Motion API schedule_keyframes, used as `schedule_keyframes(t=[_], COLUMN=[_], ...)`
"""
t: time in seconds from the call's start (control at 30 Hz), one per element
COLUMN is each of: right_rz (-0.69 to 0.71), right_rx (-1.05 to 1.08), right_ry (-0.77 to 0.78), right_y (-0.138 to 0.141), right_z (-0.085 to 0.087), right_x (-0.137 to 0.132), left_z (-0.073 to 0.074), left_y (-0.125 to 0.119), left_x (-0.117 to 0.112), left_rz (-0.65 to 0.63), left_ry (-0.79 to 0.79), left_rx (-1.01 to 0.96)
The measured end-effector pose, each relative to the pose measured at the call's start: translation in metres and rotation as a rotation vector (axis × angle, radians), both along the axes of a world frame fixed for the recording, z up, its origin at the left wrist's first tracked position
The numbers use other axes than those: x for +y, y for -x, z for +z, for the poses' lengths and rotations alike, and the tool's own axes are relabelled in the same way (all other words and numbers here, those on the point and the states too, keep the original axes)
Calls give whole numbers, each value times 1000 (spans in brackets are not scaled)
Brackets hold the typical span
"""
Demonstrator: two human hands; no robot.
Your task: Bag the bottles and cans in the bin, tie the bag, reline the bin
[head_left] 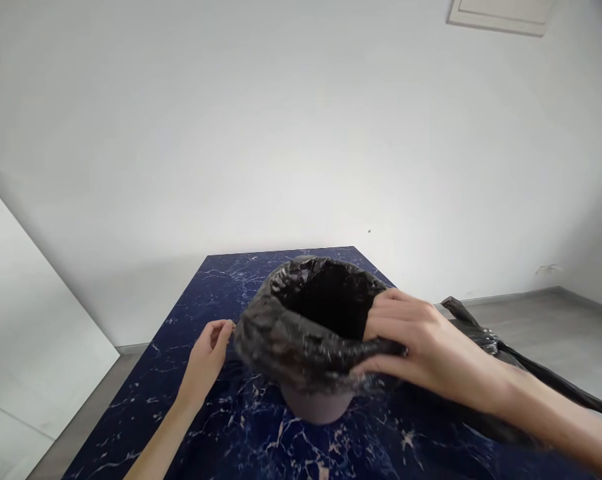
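Note:
A small grey bin stands on a dark blue marbled table, lined with a black plastic bag folded over its rim. My right hand is closed on the bag's edge at the bin's right side, fingers curled into the opening. My left hand is at the bin's left side, fingers pinched at the bag's edge. Its exact hold is too small to make out.
More black plastic trails off to the right behind my right forearm. A white wall rises behind the table. A white panel leans at the left. Grey floor shows at the right.

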State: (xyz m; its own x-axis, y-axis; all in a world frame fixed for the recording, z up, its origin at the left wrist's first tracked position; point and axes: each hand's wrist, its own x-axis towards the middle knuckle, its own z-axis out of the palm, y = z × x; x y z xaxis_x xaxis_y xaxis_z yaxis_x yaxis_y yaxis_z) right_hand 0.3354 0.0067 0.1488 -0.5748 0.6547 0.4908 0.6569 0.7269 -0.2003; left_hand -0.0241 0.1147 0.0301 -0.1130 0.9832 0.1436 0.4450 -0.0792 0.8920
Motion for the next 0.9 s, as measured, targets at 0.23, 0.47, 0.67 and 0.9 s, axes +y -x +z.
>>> schedule_keyframes(t=[0.23,0.47,0.67,0.9], right_rz=[-384,-673,-745,-429], right_rx=[-84,-146,-130,130], right_ry=[30,67,-18,-412], right_y=[-35,-91,-125,-48], right_z=[-9,-15,-25,-53], right_x=[63,94,93,42], left_z=[-44,-63,-77,-81], left_y=[9,16,22,20], left_x=[12,14,21,21], left_rz=[-23,-137,-171,-179], left_ry=[-53,-158,-215,-233], left_rx=[144,230,264,296])
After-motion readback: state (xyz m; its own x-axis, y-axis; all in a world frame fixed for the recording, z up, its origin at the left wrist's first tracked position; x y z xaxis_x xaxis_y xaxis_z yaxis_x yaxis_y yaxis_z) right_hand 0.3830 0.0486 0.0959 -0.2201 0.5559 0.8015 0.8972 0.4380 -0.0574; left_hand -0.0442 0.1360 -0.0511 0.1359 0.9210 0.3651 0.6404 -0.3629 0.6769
